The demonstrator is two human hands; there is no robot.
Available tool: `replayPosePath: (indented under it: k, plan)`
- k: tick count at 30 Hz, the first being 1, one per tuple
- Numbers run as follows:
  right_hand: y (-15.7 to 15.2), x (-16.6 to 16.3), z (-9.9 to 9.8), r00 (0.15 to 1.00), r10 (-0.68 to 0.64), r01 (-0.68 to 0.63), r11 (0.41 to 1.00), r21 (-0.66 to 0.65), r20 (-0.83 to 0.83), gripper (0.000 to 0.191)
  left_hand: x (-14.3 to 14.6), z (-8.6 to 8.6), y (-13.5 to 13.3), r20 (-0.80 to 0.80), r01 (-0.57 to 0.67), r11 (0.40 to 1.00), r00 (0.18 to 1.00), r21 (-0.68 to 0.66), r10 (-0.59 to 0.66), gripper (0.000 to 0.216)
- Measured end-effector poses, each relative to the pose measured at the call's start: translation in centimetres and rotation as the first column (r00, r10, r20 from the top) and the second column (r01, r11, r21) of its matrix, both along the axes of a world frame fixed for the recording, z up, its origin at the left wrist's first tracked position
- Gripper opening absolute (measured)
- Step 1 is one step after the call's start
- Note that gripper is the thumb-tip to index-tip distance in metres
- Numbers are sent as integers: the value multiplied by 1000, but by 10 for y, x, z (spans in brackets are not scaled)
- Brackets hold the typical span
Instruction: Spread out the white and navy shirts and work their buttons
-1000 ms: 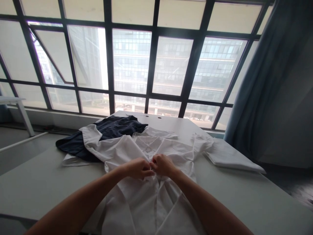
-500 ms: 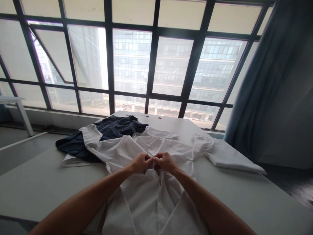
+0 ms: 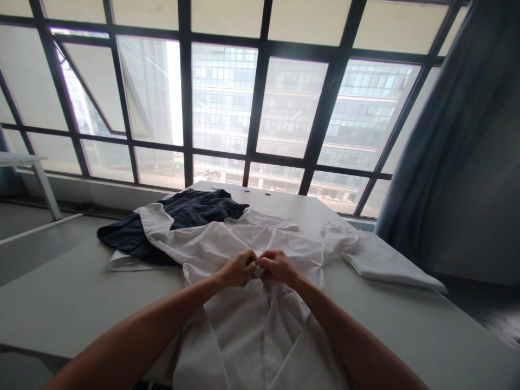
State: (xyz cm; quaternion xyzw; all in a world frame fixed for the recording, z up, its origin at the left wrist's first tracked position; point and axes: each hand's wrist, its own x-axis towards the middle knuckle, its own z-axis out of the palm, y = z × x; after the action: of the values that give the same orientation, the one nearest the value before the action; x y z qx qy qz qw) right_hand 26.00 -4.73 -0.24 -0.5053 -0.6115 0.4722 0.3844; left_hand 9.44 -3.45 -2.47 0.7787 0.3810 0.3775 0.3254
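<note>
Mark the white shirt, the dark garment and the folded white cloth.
white shirt point(image 3: 252, 336), head view, on its front panel below the hands.
dark garment point(image 3: 190, 208), head view, on its crumpled middle.
folded white cloth point(image 3: 390, 265), head view, on its flat top.

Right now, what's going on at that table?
A person is working on a white shirt spread on a pale table. The left hand and right hand are pressed together at the shirt's front opening, both pinching the fabric, as if at a button. A dark garment lies at the far left, partly under the shirt's sleeve, and a folded white cloth lies at the right.
</note>
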Motion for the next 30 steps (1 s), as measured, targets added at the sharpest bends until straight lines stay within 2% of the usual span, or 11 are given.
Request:
replayPosePath:
  k: [8,13,15,17,19,21,23,25,26,28,30]
  plan:
    - [1,8,-4,988,114,-116,993,12,103,18,-6,-5,3,113,121,977,988,-173,-103,10]
    - [5,5,-10,935,148,-227,949,220,322,13,4,5,-11,205,321,891,942,-322,-265,16]
    - [4,6,-6,885,100,-245,931,271,455,11,0,14,-17,143,368,871,930,-327,-339,15]
    - [1,12,3,811,10,-208,940,271,585,11,-14,26,-18,-24,356,890,926,-286,-378,10]
    - [-4,23,15,736,8,-194,961,199,677,11,-35,39,-14,-223,300,929,911,-218,-347,9]
    - [-11,35,28,694,194,-251,968,-19,693,11,-52,50,-9,-330,228,966,908,-126,-257,12]
    - [-16,44,39,664,440,-341,898,-279,605,13,-58,55,-6,-297,115,991,951,70,-89,14]
    - [-16,48,44,654,535,-379,844,-380,535,22,-51,55,-6,-209,6,950,976,312,63,18]
    - [-15,47,44,673,487,-355,873,-335,557,28,-45,52,-8,-198,-10,917,975,399,97,20]
    - [-9,44,38,725,189,-212,976,-47,662,37,-31,46,-12,-292,83,888,955,453,59,22]
    - [0,41,27,719,-177,-36,956,290,673,35,-21,41,-17,-445,214,893,895,397,-16,25]
